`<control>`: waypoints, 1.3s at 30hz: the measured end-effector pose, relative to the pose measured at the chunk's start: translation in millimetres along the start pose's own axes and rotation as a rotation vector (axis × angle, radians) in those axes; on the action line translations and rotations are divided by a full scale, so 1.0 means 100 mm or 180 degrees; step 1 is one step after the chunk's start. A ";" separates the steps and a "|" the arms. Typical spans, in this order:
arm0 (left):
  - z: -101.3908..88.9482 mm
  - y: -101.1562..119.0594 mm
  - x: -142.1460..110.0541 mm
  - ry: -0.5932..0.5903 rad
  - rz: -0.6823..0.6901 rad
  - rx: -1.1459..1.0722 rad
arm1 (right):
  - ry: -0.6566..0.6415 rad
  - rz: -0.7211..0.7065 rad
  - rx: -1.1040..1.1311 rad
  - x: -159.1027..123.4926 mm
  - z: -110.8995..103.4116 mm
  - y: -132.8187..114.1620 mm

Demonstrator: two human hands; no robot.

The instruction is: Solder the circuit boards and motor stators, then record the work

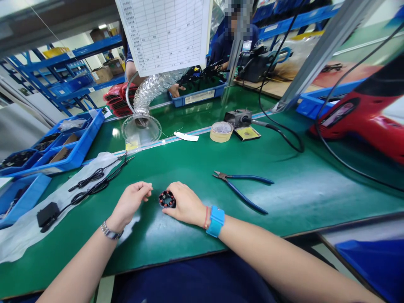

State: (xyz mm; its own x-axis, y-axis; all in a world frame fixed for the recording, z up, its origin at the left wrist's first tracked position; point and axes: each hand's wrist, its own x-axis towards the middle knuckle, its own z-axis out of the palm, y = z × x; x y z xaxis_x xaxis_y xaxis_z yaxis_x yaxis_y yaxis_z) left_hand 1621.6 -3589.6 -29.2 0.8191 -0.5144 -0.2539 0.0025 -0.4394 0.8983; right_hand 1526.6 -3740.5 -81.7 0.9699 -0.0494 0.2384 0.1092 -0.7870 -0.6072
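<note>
My right hand (184,201), with a blue strap at its wrist, grips a small round motor stator (167,199) from its right side. Red and black parts ring the stator's open centre. To the left of it, my left hand (135,202) is closed, thumb and fingertips pressed together. Whatever may be in that pinch is too small to make out. Blue-handled cutting pliers (241,185) lie on the green mat to the right, jaws toward the left and handles spread.
Black cables with a box-shaped adapter (49,215) lie on a white sheet at left, beside blue parts bins (71,147). A fume duct funnel (142,129), tape roll (221,131) and soldering iron holder (238,118) stand behind. At right is a red tool (362,113). Co-workers sit across the bench.
</note>
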 end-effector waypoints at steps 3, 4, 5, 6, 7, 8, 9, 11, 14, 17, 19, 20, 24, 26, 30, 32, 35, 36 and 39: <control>-0.04 0.03 -0.11 0.0203 0.0552 0.1198 | 0.0025 0.0017 -0.0055 0.00 0.01 -0.01; -0.04 0.03 -0.14 0.0146 0.0763 0.1463 | 0.0020 0.0017 -0.0078 0.00 0.01 -0.01; -0.04 0.03 -0.16 0.0044 0.0945 0.1638 | 0.0014 0.0018 -0.0097 0.00 0.01 -0.01; -0.04 0.02 -0.17 -0.0055 0.1081 0.1727 | 0.0010 0.0018 -0.0107 0.00 0.01 -0.01; -0.04 0.00 -0.17 -0.0124 0.1157 0.1740 | 0.0009 0.0017 -0.0109 0.00 0.01 -0.01; -0.03 -0.03 -0.16 -0.0180 0.1148 0.1682 | 0.0012 0.0013 -0.0107 0.00 0.01 -0.01; -0.02 -0.07 -0.14 -0.0217 0.1049 0.1546 | 0.0018 0.0011 -0.0109 0.00 0.01 -0.01; -0.01 -0.19 -0.11 -0.0158 0.0688 0.1052 | 0.0042 0.0014 -0.0130 -0.01 0.01 -0.02; -0.01 -0.39 -0.09 0.0165 0.0253 0.0135 | 0.0110 0.0065 -0.0204 -0.01 0.02 -0.04; -0.05 -0.49 -0.11 0.0406 0.0090 -0.0348 | 0.0153 0.0110 -0.0241 -0.01 0.02 -0.06; -0.10 -0.44 -0.13 0.0301 -0.0092 -0.0464 | 0.0157 0.0110 -0.0239 -0.01 0.03 -0.06; -0.12 -0.39 -0.13 0.0191 -0.0194 -0.0515 | 0.0157 0.0104 -0.0238 0.00 0.03 -0.06; -0.17 -0.16 -0.11 -0.0209 -0.0506 -0.0506 | 0.0176 0.0065 -0.0229 0.00 0.04 -0.05; -0.17 -0.09 -0.09 -0.0340 -0.0597 -0.0304 | 0.0172 0.0064 -0.0215 0.00 0.04 -0.04; -0.14 -0.06 -0.05 -0.0459 -0.0691 -0.0052 | 0.0127 0.0070 -0.0222 0.00 0.03 -0.04; -0.14 -0.07 -0.05 -0.0526 -0.0787 -0.0087 | 0.0121 0.0063 -0.0230 0.00 0.03 -0.04; -0.16 -0.07 -0.06 -0.0641 -0.0918 -0.0213 | 0.0111 0.0060 -0.0220 0.00 0.03 -0.04; -0.16 -0.07 -0.07 -0.0666 -0.0937 -0.0238 | 0.0109 0.0056 -0.0215 0.00 0.03 -0.04; -0.17 -0.07 -0.08 -0.0696 -0.0953 -0.0246 | 0.0122 0.0042 -0.0215 0.01 0.03 -0.04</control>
State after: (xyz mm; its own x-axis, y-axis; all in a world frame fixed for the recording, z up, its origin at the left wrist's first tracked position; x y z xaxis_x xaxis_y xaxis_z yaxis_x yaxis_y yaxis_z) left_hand 1624.5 -3569.9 -26.9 0.6338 -0.5203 -0.5724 0.2733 -0.5416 0.7950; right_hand 1527.3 -3735.6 -81.5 0.9620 -0.0826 0.2603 0.0801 -0.8259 -0.5582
